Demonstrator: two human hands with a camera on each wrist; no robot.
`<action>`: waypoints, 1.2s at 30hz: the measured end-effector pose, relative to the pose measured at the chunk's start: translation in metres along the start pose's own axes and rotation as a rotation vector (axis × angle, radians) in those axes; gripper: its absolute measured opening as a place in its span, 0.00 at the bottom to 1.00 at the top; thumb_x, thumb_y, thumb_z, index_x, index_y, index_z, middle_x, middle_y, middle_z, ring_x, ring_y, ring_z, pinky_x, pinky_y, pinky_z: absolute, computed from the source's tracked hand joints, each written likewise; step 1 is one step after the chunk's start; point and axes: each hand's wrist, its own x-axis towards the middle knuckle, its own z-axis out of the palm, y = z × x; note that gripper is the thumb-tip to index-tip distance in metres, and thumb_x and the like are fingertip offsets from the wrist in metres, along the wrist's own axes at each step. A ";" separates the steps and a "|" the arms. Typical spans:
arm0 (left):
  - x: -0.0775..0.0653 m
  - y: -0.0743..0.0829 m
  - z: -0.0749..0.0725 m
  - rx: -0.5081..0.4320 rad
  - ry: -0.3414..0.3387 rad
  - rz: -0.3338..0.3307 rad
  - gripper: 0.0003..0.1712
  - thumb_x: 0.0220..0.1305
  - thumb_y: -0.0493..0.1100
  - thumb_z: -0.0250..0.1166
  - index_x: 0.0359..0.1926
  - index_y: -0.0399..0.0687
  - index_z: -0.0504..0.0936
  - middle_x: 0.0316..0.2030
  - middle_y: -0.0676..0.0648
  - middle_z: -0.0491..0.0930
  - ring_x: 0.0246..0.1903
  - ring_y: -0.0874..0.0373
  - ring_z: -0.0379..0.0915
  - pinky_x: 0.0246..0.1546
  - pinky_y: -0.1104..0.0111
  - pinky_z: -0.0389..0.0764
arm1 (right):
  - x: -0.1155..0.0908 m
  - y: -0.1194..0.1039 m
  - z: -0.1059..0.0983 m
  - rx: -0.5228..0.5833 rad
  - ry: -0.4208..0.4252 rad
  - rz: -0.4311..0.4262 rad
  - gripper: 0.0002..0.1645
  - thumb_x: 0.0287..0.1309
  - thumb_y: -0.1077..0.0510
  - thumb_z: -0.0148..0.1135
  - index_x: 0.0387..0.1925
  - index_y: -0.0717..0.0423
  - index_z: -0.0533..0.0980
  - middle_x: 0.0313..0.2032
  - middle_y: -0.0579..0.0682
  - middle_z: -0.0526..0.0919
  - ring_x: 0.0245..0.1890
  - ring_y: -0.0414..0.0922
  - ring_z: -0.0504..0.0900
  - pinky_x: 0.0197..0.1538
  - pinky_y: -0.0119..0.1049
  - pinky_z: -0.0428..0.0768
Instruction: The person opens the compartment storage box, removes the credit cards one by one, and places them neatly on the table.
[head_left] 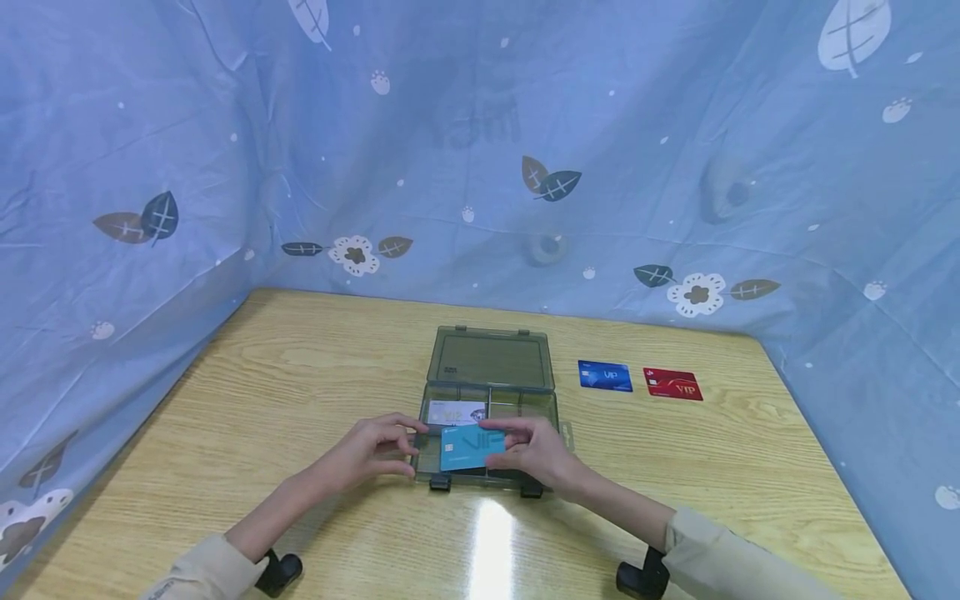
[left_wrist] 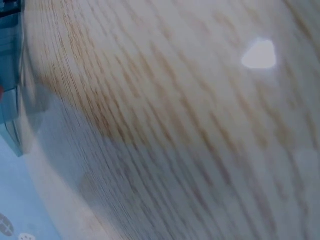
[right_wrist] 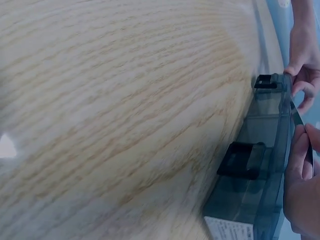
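My right hand [head_left: 542,450] pinches a teal VIP card [head_left: 468,447] by its right end, thumb below and fingers above. The card overlaps the front compartments of a dark see-through plastic box [head_left: 558,408], whose lid [head_left: 491,360] is folded back. At the box's left wall is my left hand [head_left: 378,448], its thumb and fingertips spread and lightly bent along the edge. A white VIP card [head_left: 456,412] lies in the back left compartment. In the right wrist view, the right hand [right_wrist: 305,185] holds the card edge-on above the box's rim.
On the wooden table [head_left: 315,358], right of the box, lie a blue VIP card [head_left: 605,376] and a red VIP card [head_left: 673,384]. Two black latches [right_wrist: 242,160] stick out at the box's front. Blue patterned cloth [head_left: 465,167] hangs around the table.
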 end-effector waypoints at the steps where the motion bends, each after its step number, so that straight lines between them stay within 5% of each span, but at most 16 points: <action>1: 0.000 0.000 0.000 0.000 -0.001 0.001 0.10 0.53 0.42 0.71 0.28 0.47 0.77 0.52 0.37 0.77 0.40 0.54 0.83 0.44 0.68 0.85 | -0.001 0.001 -0.001 0.007 -0.002 -0.001 0.31 0.52 0.68 0.69 0.59 0.65 0.72 0.15 0.43 0.57 0.15 0.38 0.52 0.27 0.25 0.68; 15: -0.001 0.000 0.000 -0.010 -0.002 -0.006 0.10 0.53 0.41 0.72 0.27 0.47 0.76 0.52 0.36 0.76 0.40 0.52 0.83 0.44 0.68 0.85 | -0.018 0.010 -0.021 0.046 -0.040 -0.005 0.33 0.52 0.64 0.70 0.60 0.64 0.71 0.12 0.39 0.60 0.15 0.35 0.59 0.32 0.25 0.71; 24: 0.000 0.000 0.000 -0.002 0.005 0.011 0.10 0.52 0.42 0.71 0.28 0.47 0.77 0.52 0.36 0.76 0.40 0.53 0.83 0.44 0.67 0.85 | -0.029 0.018 -0.040 0.005 -0.016 0.012 0.33 0.48 0.61 0.74 0.58 0.61 0.75 0.34 0.44 0.77 0.17 0.33 0.64 0.28 0.23 0.72; 36: 0.000 0.000 0.000 -0.012 0.003 0.025 0.09 0.53 0.41 0.71 0.28 0.47 0.77 0.52 0.34 0.76 0.40 0.51 0.83 0.42 0.66 0.86 | -0.042 0.025 -0.062 -0.021 -0.046 -0.018 0.33 0.48 0.63 0.74 0.57 0.65 0.74 0.48 0.56 0.77 0.26 0.37 0.81 0.37 0.26 0.83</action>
